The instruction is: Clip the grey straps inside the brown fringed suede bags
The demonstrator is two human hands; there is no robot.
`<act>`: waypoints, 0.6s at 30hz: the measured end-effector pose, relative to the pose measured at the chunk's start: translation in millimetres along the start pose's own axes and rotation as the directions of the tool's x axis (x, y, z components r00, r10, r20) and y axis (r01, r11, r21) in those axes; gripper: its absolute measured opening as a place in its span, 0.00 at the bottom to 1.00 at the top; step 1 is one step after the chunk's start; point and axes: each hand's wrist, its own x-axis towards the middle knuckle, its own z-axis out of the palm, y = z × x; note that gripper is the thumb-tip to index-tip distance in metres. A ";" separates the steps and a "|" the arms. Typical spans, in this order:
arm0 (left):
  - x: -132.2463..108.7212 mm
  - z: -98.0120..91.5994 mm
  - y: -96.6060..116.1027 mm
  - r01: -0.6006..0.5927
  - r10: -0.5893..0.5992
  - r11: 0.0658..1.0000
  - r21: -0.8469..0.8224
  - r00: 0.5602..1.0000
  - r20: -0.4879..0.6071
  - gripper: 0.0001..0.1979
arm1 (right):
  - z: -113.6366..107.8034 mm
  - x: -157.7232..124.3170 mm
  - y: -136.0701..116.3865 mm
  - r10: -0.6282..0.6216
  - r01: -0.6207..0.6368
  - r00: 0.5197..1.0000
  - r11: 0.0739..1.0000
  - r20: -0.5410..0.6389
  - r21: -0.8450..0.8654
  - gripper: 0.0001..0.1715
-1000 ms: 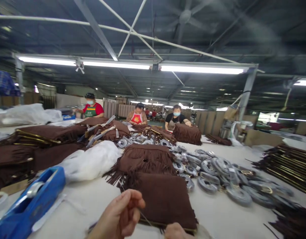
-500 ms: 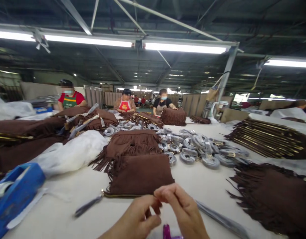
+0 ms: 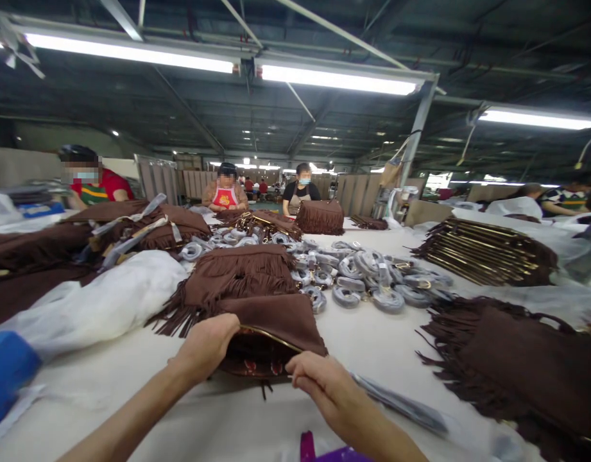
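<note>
Left hand and right hand flank the open bag, seemingly gripping it.

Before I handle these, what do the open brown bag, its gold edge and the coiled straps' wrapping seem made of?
Bag: suede or similar fabric, perhaps; matte brown without shine.
Gold edge: likely metal, polished, from its bright glint.
Wrapping: apparently thin plastic film, greyish, with pale highlights.

Bare forearms stretched forward, left hand gripping, right hand curled in a pinch, hands apart.
</note>
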 end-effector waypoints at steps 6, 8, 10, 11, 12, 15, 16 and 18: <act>16.8 -31.6 6.6 0.018 -0.017 1.000 0.003 0.996 -0.087 0.14 | 0.9 29.8 3.3 -0.074 0.072 0.997 0.987 -0.009 -0.143 0.12; 18.4 -36.9 4.3 0.034 -0.034 0.999 -0.008 0.996 -0.085 0.14 | -7.9 38.5 0.6 -0.084 0.081 0.996 0.994 -0.026 -0.076 0.13; 18.6 -40.2 -0.7 0.033 -0.036 0.999 -0.033 0.995 -0.091 0.14 | -16.8 45.1 -2.4 -0.100 0.101 0.994 0.995 -0.035 0.017 0.13; 18.1 -41.2 -3.7 0.027 -0.032 0.998 -0.052 0.995 -0.097 0.15 | -20.2 47.6 -3.6 -0.108 0.110 0.993 0.993 -0.040 0.051 0.13; 17.1 -42.0 -6.5 0.017 -0.024 0.997 -0.072 0.995 -0.101 0.15 | -22.6 49.8 -4.5 -0.116 0.119 0.992 0.990 -0.044 0.070 0.13; 9.8 -40.9 -8.1 -0.027 0.011 0.996 -0.089 0.985 -0.169 0.13 | -25.0 55.0 -5.7 -0.129 0.133 0.990 0.988 -0.053 0.078 0.12; 5.8 -38.6 -4.7 -0.037 0.021 0.997 -0.070 0.975 -0.223 0.13 | -24.7 56.5 -5.7 -0.130 0.133 0.990 0.988 -0.053 0.077 0.12; -3.5 -29.4 9.0 -0.083 0.067 0.996 -0.044 0.957 -0.283 0.13 | -23.9 59.3 -5.5 -0.141 0.145 0.989 0.987 -0.046 0.076 0.12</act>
